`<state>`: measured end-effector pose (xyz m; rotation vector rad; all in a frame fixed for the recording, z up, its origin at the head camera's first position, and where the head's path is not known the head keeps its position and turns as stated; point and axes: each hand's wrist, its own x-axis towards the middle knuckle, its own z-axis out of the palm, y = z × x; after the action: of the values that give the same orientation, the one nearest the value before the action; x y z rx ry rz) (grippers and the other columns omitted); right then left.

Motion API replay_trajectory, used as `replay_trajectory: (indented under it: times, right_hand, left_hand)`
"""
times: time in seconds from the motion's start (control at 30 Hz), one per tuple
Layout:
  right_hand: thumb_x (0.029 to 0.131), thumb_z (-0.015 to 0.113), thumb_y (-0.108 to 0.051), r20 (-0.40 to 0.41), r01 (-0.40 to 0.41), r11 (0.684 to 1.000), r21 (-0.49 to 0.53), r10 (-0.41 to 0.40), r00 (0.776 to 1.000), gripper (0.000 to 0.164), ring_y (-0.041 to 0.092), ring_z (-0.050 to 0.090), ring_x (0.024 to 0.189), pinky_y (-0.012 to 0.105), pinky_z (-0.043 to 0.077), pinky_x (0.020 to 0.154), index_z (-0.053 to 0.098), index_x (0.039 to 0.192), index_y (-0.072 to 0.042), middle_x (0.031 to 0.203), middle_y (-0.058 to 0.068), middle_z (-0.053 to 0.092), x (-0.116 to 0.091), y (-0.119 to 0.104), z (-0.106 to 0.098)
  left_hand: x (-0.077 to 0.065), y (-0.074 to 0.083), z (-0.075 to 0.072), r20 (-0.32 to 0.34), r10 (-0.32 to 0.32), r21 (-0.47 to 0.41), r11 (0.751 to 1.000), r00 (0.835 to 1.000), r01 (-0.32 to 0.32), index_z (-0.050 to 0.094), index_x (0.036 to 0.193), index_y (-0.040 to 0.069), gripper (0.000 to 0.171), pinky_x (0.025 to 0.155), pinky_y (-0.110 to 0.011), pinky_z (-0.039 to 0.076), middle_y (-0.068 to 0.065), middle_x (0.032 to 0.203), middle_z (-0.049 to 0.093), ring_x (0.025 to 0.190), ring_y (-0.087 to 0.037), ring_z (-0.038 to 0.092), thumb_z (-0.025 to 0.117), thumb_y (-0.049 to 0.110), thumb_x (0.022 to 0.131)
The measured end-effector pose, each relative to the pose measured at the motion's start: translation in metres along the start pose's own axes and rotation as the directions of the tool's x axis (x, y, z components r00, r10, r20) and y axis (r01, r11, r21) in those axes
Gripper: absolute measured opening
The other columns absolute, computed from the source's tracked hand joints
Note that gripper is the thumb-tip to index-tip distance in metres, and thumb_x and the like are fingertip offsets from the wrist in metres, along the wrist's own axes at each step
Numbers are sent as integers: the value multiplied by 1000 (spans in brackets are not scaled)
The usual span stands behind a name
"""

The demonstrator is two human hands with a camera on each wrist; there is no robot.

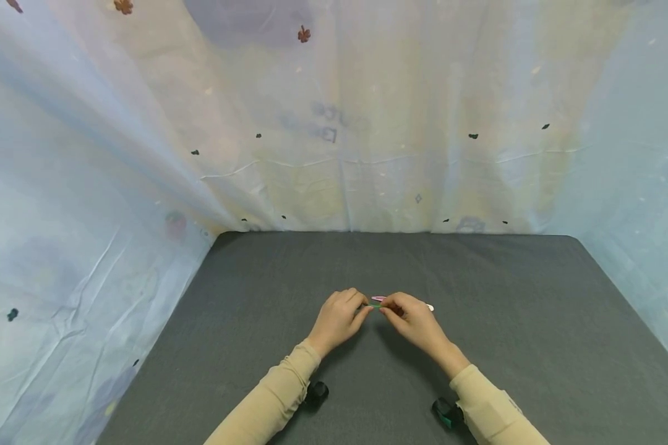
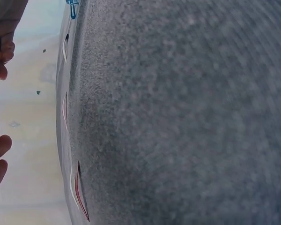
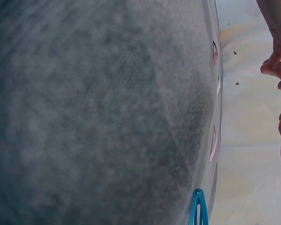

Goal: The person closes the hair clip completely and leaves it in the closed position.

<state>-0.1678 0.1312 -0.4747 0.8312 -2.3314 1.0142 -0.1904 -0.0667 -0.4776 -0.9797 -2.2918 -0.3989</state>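
My left hand [image 1: 342,318] and right hand [image 1: 414,321] meet over the middle of the table, each pinching an end of a thin green hair clip [image 1: 374,305]. Only a short green strip shows between the fingertips; the rest is covered by them. Just behind the hands, a pink hair clip [image 1: 378,298] lies on the cloth. The end of a white clip [image 1: 430,307] peeks out past my right hand. A blue snap hair clip [image 3: 198,206] appears at the bottom of the right wrist view, hidden from the head view.
In the left wrist view a red clip [image 2: 79,194] lies on the dark grey tablecloth [image 1: 256,278]. Patterned curtains [image 1: 367,154] hang along the back and both sides of the table. A black wrist-worn device [image 1: 317,392] sits under each forearm.
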Motion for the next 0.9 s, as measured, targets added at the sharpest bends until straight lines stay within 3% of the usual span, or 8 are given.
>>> replay_trajectory:
  times: [0.27, 0.53, 0.7, 0.9]
  right_hand:
    - [79, 72, -5, 28, -68, 998, 3, 68, 997, 33, -3, 48, 60, 15, 43, 52, 58, 109, -2, 75, -2, 61, 2, -4, -2]
    - [83, 67, -2, 87, -79, 996, 35, 75, 993, 25, -3, 45, 59, 16, 42, 53, 64, 108, -3, 72, -3, 59, 2, -3, -1]
    - [85, 66, -7, 136, -121, 992, 37, 115, 984, 18, 1, 56, 67, 18, 48, 60, 67, 103, -7, 84, 0, 66, 0, -1, -3]
    - [90, 62, -16, 153, -153, 986, 71, 140, 978, 11, -1, 51, 66, 18, 45, 58, 68, 96, -9, 82, 1, 66, -3, 4, -2]
  left_hand:
    - [2, 4, -1, -20, -8, 38, 999, 1000, 9, 60, 80, 18, 14, 62, -23, 43, 7, 71, 56, 61, -5, 49, 69, 27, 84]
    - [1, 5, 2, -2, 17, 31, 999, 1000, -17, 56, 76, 17, 17, 62, -24, 43, 6, 68, 53, 59, -5, 48, 67, 24, 86]
    - [-2, 1, 5, -1, 31, 13, 999, 1000, -31, 61, 78, 19, 12, 65, -23, 45, 8, 70, 56, 61, -4, 51, 68, 25, 85]
    - [-3, -3, 6, 12, 57, -14, 998, 998, -57, 66, 81, 20, 7, 65, -21, 45, 9, 74, 60, 65, -3, 54, 68, 25, 85]
